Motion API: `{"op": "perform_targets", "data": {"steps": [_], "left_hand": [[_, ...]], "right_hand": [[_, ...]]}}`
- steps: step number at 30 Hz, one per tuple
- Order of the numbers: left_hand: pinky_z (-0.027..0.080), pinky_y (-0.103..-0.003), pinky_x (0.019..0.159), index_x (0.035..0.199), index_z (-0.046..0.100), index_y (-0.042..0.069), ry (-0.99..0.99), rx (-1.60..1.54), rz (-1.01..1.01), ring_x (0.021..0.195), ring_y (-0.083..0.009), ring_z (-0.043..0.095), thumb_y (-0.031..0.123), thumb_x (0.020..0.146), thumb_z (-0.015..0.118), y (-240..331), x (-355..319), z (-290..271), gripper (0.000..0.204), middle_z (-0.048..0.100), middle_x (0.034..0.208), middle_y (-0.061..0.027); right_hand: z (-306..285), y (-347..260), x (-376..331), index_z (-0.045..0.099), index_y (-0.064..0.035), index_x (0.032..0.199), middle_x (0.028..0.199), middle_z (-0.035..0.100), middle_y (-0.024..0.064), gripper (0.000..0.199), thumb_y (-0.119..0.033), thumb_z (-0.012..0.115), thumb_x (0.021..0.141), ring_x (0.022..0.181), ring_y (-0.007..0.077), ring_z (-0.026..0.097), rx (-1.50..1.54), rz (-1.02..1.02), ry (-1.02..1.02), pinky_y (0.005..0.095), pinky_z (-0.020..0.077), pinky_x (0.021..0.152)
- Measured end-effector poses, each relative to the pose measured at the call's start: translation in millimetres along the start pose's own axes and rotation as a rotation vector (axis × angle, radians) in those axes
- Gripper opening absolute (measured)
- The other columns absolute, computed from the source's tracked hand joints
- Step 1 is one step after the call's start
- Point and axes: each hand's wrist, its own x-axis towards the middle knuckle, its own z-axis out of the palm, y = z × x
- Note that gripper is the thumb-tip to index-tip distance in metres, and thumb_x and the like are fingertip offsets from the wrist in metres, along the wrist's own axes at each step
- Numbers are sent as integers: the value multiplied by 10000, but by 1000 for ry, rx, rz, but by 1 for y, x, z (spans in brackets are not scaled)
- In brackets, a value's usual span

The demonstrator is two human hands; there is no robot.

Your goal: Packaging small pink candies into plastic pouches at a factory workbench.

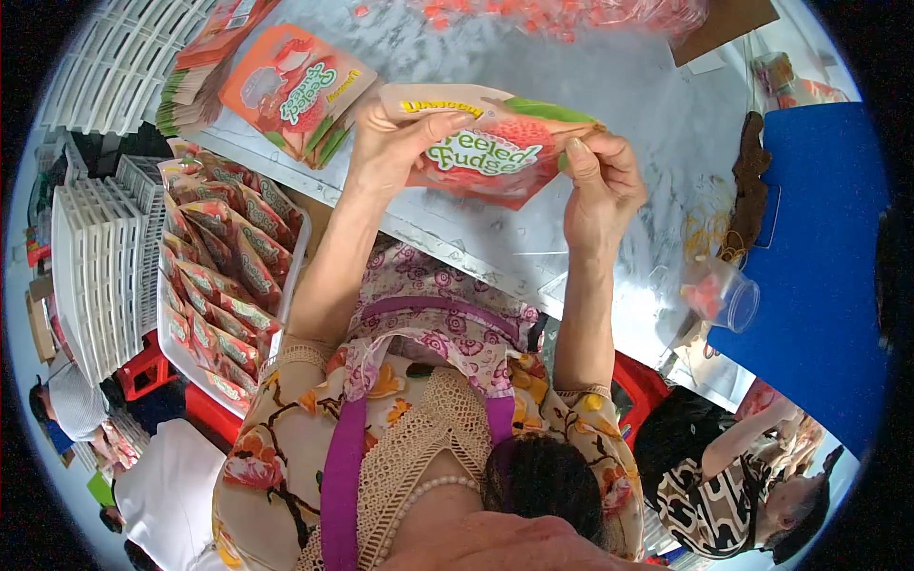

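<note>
A red and pink candy pouch (pixel 495 186) with green corners is held up over the table, stretched between my two hands. My left hand (pixel 405 138) grips its left side, thumb lying across the front and fingers behind. At the upper right corner, my right hand (pixel 600 181) pinches the pouch's edge between thumb and fingers. Whether anything is inside the pouch I cannot tell. Just left of my left hand lies a stack of similar flat pouches (pixel 295 90), its edges fanned. Another pile of pouches (pixel 195 86) is beside it at the table's far left.
A white crate (pixel 303 247) full of upright pouches stands left of my left forearm, near stacked white baskets (pixel 90 276). Clear bags of red pieces (pixel 571 14) lie at the far edge. Right are a tipped plastic cup (pixel 738 303), rubber bands (pixel 700 228) and a blue panel (pixel 819 219). Other people sit nearby.
</note>
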Motion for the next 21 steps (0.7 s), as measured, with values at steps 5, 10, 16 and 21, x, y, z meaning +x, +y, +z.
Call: {"op": "perform_targets", "data": {"steps": [5,10,16,21], "left_hand": [[562,-244,727,984,711,-26,59,48,135,809,-129,685,-7,807,714,-4,-5,10,178,720,910,-113],[561,-239,736,974,710,-37,61,301,-67,808,-129,683,-50,802,698,18,-11,23,173,720,914,-104],[526,-247,659,933,730,7,21,277,95,742,-100,648,56,771,755,3,-13,10,172,716,857,-49],[499,-246,599,912,739,91,-26,236,296,672,-79,638,134,726,789,7,-16,11,197,706,760,-48]], "right_hand": [[11,-46,21,635,-1,940,917,677,54,206,-78,745,783,772,114,576,-540,-99,-177,244,455,729],[29,-73,47,677,-16,889,795,665,98,233,-125,781,711,659,178,585,-1076,-66,-606,282,459,631],[45,-70,59,662,11,813,673,596,119,168,-116,750,746,552,196,542,-1119,-198,-912,312,437,535],[49,-83,54,616,48,790,649,526,104,152,-53,728,774,573,141,479,-1172,-143,-920,300,411,536]]}}
